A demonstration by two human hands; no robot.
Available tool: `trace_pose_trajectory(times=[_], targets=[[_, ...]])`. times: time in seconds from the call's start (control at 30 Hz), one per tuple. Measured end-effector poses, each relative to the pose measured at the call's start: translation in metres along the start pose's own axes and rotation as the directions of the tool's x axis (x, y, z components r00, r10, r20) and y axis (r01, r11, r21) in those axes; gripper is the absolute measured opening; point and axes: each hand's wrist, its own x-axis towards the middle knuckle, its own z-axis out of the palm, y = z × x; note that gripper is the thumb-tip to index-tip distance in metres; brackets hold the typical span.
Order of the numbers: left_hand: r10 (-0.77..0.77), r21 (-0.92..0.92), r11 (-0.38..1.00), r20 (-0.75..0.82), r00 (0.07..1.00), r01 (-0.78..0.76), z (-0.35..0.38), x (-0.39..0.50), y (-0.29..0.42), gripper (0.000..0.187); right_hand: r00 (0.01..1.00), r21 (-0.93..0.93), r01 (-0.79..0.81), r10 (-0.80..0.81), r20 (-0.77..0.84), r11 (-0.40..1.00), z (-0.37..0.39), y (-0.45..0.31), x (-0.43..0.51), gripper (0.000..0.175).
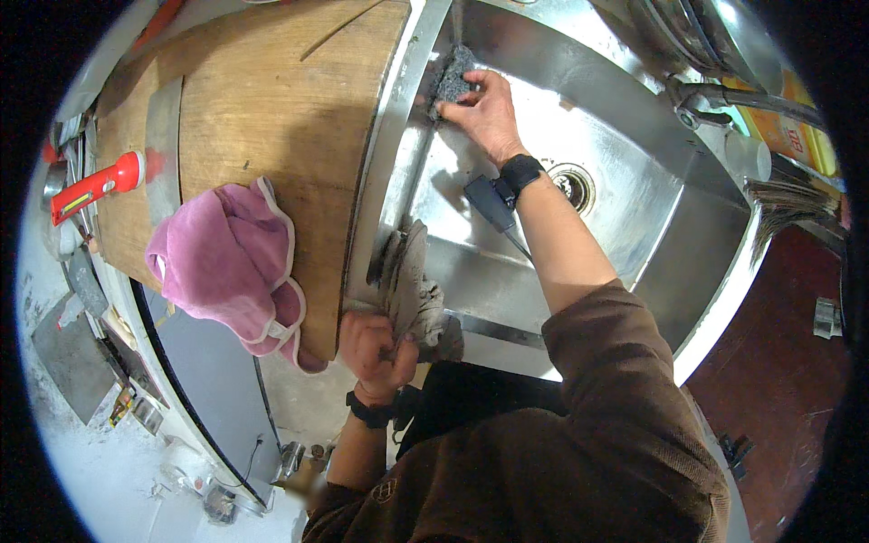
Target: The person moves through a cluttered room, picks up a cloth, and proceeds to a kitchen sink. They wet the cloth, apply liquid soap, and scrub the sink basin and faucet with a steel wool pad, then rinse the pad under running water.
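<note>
My right hand [485, 112] reaches into the stainless steel sink [611, 153], its thumb and fingers closed on a grey scouring pad [455, 75] at the inner corner beside the sink's left wall. The drain [570, 186] lies beyond my right wrist. At the sink's near left corner my left hand [380, 353] is curled next to a grey cloth [414, 292] draped over the rim; whether the fingers grip it is not clear. A pink cloth [224, 258] with a white edge lies bunched on the wooden board [326, 136] to the left.
A red flashlight [102, 186] and a flat metal blade [165, 142] lie on the board's left part. A faucet [706, 102] stands at the sink's right edge, near a bundle of bristles [791, 203]. A cabled black device hangs at my right wrist.
</note>
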Motion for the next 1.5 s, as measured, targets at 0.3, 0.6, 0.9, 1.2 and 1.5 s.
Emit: trace_pose_trajectory(times=[0.3,0.6,0.9,1.2,1.5], targets=[[0.014,-0.022,1.000,-0.023,1.000,-0.015,0.001,0.002,0.003,0.025,0.817,0.197,-0.234,0.083,0.570,0.952,-0.027,-0.076,-0.071,0.065],[0.023,-0.128,0.991,-0.012,1.000,-0.024,-0.008,0.000,0.010,0.024,0.797,0.093,-0.365,0.259,0.545,0.926,-0.020,-0.089,-0.048,0.048],[0.032,-0.179,0.983,-0.044,0.999,-0.039,-0.023,-0.014,0.017,0.020,0.791,0.227,-0.478,0.303,0.532,0.849,-0.004,-0.091,-0.089,0.031],[-0.001,-0.172,0.985,-0.095,0.995,-0.016,-0.010,-0.006,0.008,0.021,0.630,-0.446,0.231,0.216,0.746,0.865,0.000,-0.071,-0.087,0.036],[0.015,-0.175,0.984,-0.093,0.996,-0.031,-0.002,-0.005,-0.004,0.020,0.664,-0.590,0.742,-0.228,0.713,0.318,-0.009,-0.030,-0.101,0.025]])
